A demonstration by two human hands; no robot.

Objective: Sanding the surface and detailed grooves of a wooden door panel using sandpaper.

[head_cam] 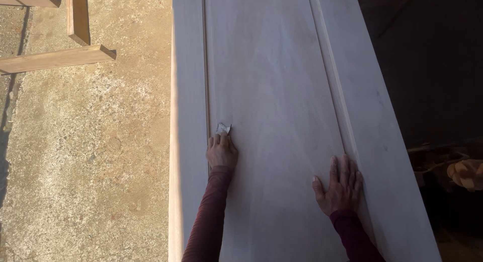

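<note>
Door panel (282, 91): pale bare wood, matt and smooth, faint grain, with a moulded groove along the frame at 9 o'clock of the flat field. Small folded scrap of sandpaper (223, 127), grey and dull, under the fingertips of the left hand (221, 151); sleeves of dark red ribbed knit cloth. Floor (85, 141) at 9 o'clock: rough, speckled concrete; wooden battens (55, 58) at 10 o'clock, plain sawn timber, unfinished.
</note>
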